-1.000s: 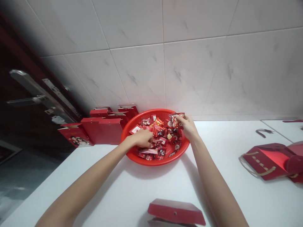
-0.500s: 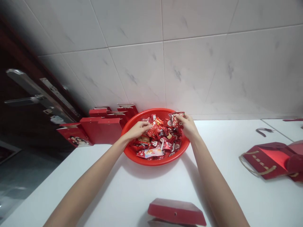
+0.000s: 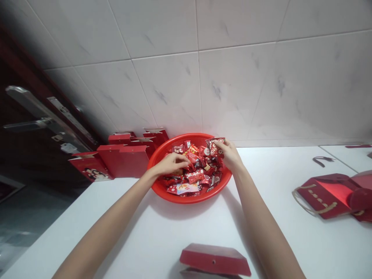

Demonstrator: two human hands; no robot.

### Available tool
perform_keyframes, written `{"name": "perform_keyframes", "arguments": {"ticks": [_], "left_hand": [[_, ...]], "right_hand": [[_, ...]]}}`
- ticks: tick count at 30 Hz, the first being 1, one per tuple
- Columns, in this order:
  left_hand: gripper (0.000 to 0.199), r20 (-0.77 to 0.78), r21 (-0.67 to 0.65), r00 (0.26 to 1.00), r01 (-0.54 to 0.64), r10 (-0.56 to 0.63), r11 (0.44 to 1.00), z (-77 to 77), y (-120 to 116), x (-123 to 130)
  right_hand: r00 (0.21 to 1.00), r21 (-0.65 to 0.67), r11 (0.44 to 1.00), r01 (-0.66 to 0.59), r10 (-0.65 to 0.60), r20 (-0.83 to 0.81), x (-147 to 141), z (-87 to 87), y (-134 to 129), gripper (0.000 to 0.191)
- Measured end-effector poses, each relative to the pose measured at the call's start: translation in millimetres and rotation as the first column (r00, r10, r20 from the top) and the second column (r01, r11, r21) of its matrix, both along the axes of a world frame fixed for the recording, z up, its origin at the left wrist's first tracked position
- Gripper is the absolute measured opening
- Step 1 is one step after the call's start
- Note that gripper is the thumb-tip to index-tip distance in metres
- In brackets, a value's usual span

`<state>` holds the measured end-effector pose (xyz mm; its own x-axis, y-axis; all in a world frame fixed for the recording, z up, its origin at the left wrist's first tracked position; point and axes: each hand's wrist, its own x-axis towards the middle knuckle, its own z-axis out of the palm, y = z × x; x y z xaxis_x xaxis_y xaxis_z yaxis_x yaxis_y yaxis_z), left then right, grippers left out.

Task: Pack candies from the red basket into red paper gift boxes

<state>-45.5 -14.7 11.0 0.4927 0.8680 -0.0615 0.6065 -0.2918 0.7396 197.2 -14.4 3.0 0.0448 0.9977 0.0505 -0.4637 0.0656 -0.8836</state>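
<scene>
1. At the far left, red boxes (image 3: 135, 161) stand in a cluster between the dark door (image 3: 17, 151) and the basket, close to the tiled wall (image 3: 229, 85); what they contain does not show.
2. The left hand (image 3: 173, 163) reaches over the basket's left side, palm down, its fingers bent and drawn near the thumb among the sweets; whether anything is pinched there, I cannot tell.
3. The red basket (image 3: 188, 200) sits on the white table (image 3: 270, 190), heaped with wrapped sweets (image 3: 207, 168), mostly red, plus one pale packet (image 3: 187, 188) near the front rim.
4. A red-and-white packet (image 3: 195, 176) lies on the heap, just to the right of the left fingertips and a little toward the wearer. Its long axis runs roughly left to right, and the left hand is the nearer one.
5. By the bottom edge, a red box with a flap (image 3: 215, 262) is partly cut off; its inside is hidden.
6. The right hand (image 3: 231, 155) pinches a dark red patterned packet (image 3: 219, 144) between thumb and fingers, above the basket's back right rim.
7. Well apart at right, a rope-handled red bag (image 3: 318, 197) lies near a dark strip (image 3: 322, 160); its contents are not visible.
</scene>
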Motion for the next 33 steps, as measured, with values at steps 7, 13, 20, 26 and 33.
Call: {"name": "perform_keyframes", "arguments": {"ticks": [7, 13, 20, 26, 33], "left_hand": [[0.027, -0.45, 0.106, 0.884, 0.195, -0.128, 0.975, 1.0, 0.2, 4.0], [0.011, -0.668, 0.108, 0.732, 0.272, -0.133, 0.956, 7.6, -5.6, 11.9], [0.019, -0.397, 0.025, 0.912, 0.125, -0.105, 0.992, 2.6, -2.8, 6.0], [0.03, 0.098, 0.11, 0.991, -0.097, 0.086, 0.989, 13.7, -10.6, 9.4], [0.031, 0.384, 0.112, 0.901, -0.262, 0.201, 0.959, 16.3, -20.8, 16.1]], "right_hand": [[1.0, 0.012, 1.0, 0.001, -0.001, 0.026, 0.6, -0.1, 0.0, 0.029], [0.999, 0.015, 1.0, -0.002, 0.001, 0.042, 0.8, -0.2, -0.5, 0.029], [1.0, 0.013, 1.0, -0.008, 0.008, 0.02, 0.1, -0.5, -0.7, 0.029], [0.999, 0.01, 1.0, -0.013, 0.013, 0.03, -0.7, 0.3, -1.2, 0.031], [0.995, 0.021, 0.998, -0.063, 0.061, 0.082, -0.3, 2.6, -5.6, 0.034]]}}
